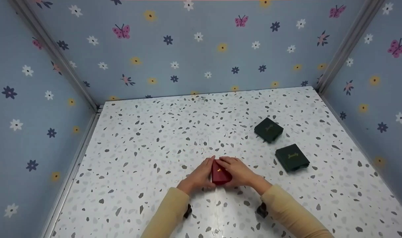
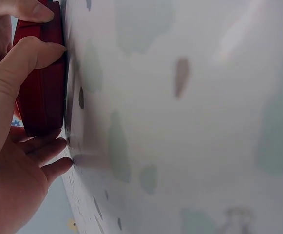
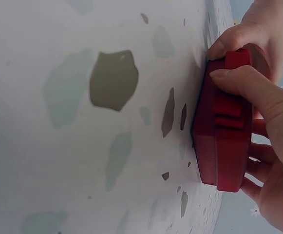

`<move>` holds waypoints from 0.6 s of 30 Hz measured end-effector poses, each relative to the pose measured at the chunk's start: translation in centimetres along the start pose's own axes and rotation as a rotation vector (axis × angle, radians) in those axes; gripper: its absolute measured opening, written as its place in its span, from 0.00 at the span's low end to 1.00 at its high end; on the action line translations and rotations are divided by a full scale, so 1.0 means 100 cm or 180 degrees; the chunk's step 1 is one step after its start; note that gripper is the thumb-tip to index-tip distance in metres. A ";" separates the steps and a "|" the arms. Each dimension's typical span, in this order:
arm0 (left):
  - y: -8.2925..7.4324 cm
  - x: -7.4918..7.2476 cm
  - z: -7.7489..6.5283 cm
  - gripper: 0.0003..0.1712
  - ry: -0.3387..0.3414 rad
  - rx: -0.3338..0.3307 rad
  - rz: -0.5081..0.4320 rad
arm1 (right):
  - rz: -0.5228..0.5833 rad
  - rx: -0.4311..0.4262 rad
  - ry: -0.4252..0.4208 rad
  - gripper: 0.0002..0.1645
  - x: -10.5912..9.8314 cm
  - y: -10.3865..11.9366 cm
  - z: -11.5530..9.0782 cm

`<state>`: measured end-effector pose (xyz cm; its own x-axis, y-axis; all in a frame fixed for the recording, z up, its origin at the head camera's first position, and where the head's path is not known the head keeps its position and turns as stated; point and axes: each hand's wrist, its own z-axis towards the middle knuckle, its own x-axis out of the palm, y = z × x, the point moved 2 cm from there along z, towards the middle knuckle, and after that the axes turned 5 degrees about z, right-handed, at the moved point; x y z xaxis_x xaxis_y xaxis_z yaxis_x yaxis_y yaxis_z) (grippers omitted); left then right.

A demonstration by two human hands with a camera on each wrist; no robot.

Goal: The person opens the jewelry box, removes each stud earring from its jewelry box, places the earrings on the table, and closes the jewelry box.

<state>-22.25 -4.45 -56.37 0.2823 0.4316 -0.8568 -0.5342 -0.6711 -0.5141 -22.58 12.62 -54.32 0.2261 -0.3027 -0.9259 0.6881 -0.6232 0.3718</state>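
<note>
One red box (image 1: 221,173), small, with a gold mark on its top; located at the near middle of the table, between the two hands, its underside down on the tabletop. Near side, as seen from the right wrist: a raised red tab.

Two bare hands, both clamped on the red box from opposite sides. Left hand (image 1: 201,173): at the box's left, thumb pressed to the near side, fingers reaching along toward the far end. Right hand (image 1: 238,170): at the box's right, thumb likewise on the near side, fingers bent over the top edge and the right side.

Two dark green boxes, square, gold lettering on each top, both lying to the right of the hands. Farther green box (image 1: 269,130): set at an angle. Nearer green box (image 1: 292,157): also angled, near the first but apart from it.

Two yellowish sleeves (image 1: 169,211), one on each forearm.

One white table (image 1: 148,138), speckled grey and pale green.

Three blue wall panels (image 1: 187,49), patterned with flowers and pink butterflies; grey metal posts (image 1: 349,49) at the corners.
</note>
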 end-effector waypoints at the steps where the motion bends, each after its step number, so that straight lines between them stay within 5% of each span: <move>1: 0.000 0.000 0.000 0.62 -0.0001 -0.0005 0.0004 | 0.0020 0.0005 -0.0001 0.53 0.000 0.000 0.000; 18: 0.008 0.005 -0.003 0.60 -0.0113 0.0056 -0.0459 | 0.0466 -0.0011 0.0000 0.54 -0.003 -0.003 0.001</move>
<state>-22.32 -4.92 -57.18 0.3289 0.5441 -0.7718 -0.5040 -0.5900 -0.6307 -22.90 12.84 -54.10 0.3242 -0.3902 -0.8618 0.6502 -0.5698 0.5026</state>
